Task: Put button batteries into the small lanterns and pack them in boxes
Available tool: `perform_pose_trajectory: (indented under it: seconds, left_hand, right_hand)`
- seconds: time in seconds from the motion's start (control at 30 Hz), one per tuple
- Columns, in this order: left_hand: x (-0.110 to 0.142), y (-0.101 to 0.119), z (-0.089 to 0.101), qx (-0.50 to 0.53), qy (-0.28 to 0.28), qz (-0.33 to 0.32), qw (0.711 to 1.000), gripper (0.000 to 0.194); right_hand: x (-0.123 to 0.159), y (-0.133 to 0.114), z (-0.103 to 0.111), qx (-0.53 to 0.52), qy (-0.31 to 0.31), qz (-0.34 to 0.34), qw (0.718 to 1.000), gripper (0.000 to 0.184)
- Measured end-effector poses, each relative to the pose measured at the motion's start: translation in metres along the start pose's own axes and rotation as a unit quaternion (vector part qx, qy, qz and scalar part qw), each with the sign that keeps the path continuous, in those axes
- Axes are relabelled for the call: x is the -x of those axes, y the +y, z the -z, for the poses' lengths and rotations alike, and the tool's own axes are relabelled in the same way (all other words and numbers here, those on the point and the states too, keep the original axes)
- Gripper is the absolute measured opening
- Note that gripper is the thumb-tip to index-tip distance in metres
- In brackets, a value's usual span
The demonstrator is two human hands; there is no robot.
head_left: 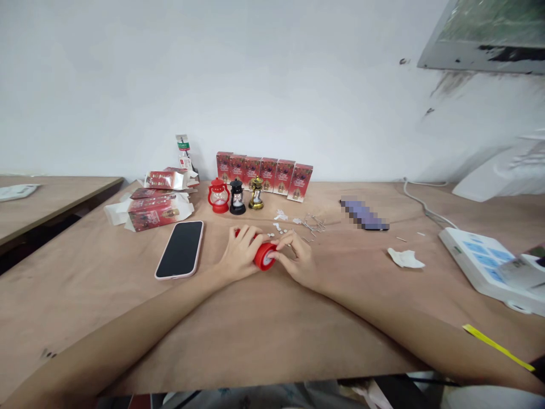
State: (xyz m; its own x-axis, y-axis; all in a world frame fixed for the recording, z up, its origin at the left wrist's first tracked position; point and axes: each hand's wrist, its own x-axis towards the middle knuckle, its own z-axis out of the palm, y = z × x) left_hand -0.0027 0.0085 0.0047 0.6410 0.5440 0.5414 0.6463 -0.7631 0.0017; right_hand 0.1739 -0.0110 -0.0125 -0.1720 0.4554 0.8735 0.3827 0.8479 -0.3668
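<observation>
So in the head view the person's left hand (243, 254) is wrapped around a red mini lantern (265, 257) lying on its side, just above the desk or on it, can't tell which. The right hand (297, 258) has its fingertips pressed on the round base. Three other lanterns (237, 197) stand behind, in front of six red boxes (268, 175).

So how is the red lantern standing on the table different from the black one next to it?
The red lantern is red all over its frame, while the black lantern has a black frame. The red lantern looks wider, with side arms that bow out; the black lantern looks slimmer. Both stand upright and have a clear middle with something whitish inside.
</observation>
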Motion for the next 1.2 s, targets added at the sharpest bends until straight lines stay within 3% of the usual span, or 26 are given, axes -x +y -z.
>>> perform_pose_trajectory:
  seconds: [0.17,0.33,0.5,1.2]
  left_hand:
    - [-0.0003,0.0009,0.0007,0.033,0.019,0.016,0.999,0.033]
    - [-0.0004,0.0011,0.0012,0.059,0.036,0.041,0.997,0.032]
    - [-0.0005,-0.0006,-0.0007,0.049,0.051,0.031,0.997,0.029]
    - [-0.0003,0.0002,-0.0002,0.024,0.071,0.009,0.997,0.025]
  right_hand:
    - [-0.0032,-0.0006,0.0038,0.014,-0.02,0.049,0.999,0.007]
    - [-0.0049,-0.001,0.0075,0.039,-0.045,0.12,0.991,0.02]
    - [-0.0036,0.0011,0.0066,0.092,-0.033,0.172,0.98,0.02]
    - [-0.0027,0.0007,0.0067,0.11,-0.038,0.179,0.977,0.01]
